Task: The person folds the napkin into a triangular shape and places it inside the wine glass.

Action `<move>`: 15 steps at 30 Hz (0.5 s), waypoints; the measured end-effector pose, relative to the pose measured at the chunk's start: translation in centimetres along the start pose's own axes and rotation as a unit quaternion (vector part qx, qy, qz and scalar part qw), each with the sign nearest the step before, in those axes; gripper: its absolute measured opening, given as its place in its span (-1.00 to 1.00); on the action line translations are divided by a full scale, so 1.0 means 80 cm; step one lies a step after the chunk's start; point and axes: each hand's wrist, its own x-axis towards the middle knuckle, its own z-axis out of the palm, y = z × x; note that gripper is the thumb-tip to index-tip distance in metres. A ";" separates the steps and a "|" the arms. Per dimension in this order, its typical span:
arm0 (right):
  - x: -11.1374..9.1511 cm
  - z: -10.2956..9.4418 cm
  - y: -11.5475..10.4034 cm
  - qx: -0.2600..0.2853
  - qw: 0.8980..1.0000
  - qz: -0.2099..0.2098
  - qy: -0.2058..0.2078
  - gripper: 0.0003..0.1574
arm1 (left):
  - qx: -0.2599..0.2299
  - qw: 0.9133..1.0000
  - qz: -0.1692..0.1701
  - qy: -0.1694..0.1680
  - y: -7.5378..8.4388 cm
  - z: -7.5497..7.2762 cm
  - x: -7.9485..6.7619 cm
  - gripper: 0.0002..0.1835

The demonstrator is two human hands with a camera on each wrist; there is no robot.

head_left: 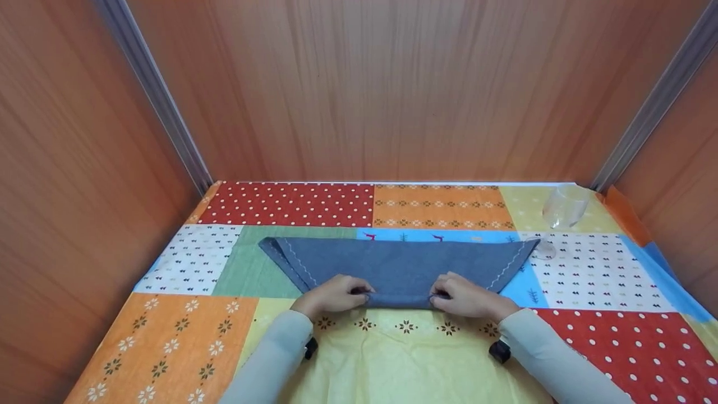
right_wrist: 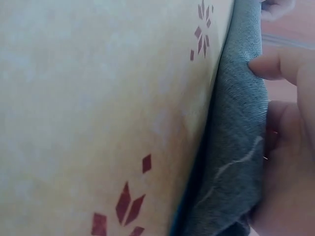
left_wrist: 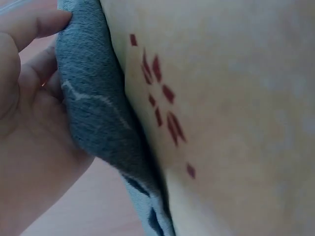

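A grey-blue cloth napkin (head_left: 398,264) with pale wavy stitching near its slanted sides lies on the table, its long straight edge at the back. The near edge is turned over into a narrow roll. At the left part of this roll, my left hand (head_left: 336,293) pinches the cloth with curled fingers and thumb. My right hand (head_left: 465,296) grips the right part the same way. Both wrist views show a thumb against the rolled cloth (left_wrist: 91,69); the other fingers are partly hidden behind it.
A clear stemmed glass (head_left: 565,206) stands at the back right, its foot close to the napkin's right corner. A patchwork-print tablecloth (head_left: 185,336) covers the table. Wood-grain panels (head_left: 359,95) rise at the back and both sides.
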 end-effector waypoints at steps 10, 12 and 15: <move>0.010 0.000 0.006 0.003 1.000 -0.007 -0.011 -0.74 | 0.024 0.999 -0.019 0.041 0.000 0.001 0.011 -0.78; 0.011 0.000 0.006 0.005 1.000 -0.001 -0.007 -0.78 | 0.037 0.998 -0.033 0.048 0.002 0.001 0.014 -0.80; 0.012 0.002 0.004 0.014 1.000 0.015 0.007 -0.86 | 0.066 0.995 -0.053 0.061 0.005 0.003 0.016 -0.83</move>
